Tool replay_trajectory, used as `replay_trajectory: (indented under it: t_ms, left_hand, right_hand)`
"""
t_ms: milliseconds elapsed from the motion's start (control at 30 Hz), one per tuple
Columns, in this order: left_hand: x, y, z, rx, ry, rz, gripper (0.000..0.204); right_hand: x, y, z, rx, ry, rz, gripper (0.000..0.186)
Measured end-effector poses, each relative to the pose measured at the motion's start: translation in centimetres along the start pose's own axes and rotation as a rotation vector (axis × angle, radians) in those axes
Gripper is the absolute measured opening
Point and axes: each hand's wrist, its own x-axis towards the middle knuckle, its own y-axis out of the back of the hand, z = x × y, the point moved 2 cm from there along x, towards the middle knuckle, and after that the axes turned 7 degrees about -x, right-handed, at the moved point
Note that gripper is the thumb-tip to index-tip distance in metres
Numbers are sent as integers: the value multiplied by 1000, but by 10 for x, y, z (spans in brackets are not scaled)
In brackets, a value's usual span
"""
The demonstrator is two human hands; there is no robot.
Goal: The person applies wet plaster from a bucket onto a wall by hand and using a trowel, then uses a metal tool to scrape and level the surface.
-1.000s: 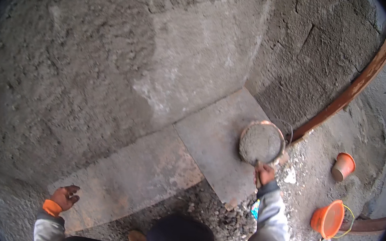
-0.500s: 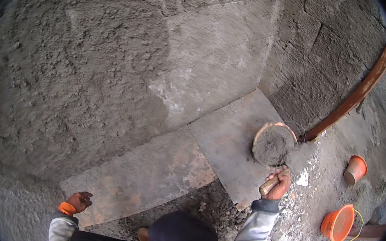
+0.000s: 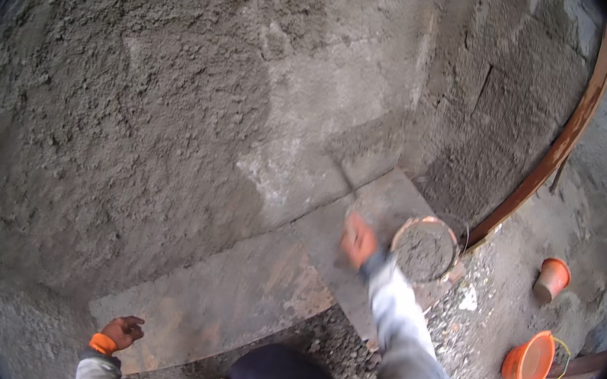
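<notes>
My right hand point(image 3: 359, 241), smeared by motion, grips the handle of a trowel beside the lower wall. The trowel's blade point(image 3: 344, 175) is a dark blurred streak against the wall point(image 3: 344, 93). Just right of that hand stands a bucket point(image 3: 425, 250) of grey mortar with a wire handle. My left hand point(image 3: 124, 330), below an orange cuff, hovers over the near left end of a flat board point(image 3: 210, 284); its fingers are loosely bent and apart, holding nothing. Rough wet mortar point(image 3: 153, 127) coats the wall's left part.
An orange bucket point(image 3: 528, 361) with a yellow handle stands at the right, beyond it a smaller orange pail point(image 3: 552, 281). A long reddish-brown beam point(image 3: 545, 168) curves along the right wall. Rubble point(image 3: 335, 343) lies beside the boards. A dark rounded shape point(image 3: 287, 378) fills the lower middle.
My right hand has swung the trowel left and forward, away from the mortar bucket to the wall. A darker patch of mortar now shows low on the wall near the corner. My left hand stays put.
</notes>
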Motion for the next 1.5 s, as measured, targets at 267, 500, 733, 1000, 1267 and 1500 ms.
replay_trajectory:
  t_ms: [267,500,733,1000,1267,1500]
  left_hand:
    - [5,0,-23,-105,26,-42,35]
    - [40,0,-14,-90,-56,-76,35]
    - [43,1,-4,-1,-96,-78,34]
    - [33,6,-57,2,-24,-56,31]
    - [7,7,-41,-5,4,7,28]
    - [28,6,-50,-115,13,20,28]
  right_hand:
    - [-171,77,-19,-282,-627,97,35]
    - [-141,81,134,531,-1267,-53,14]
    - [-172,74,96,1312,-969,201,24]
    - [-165,85,17,1547,-654,573,42]
    - [-57,143,-105,1038,-418,1249,46]
    - [77,116,-12,237,-489,801,40]
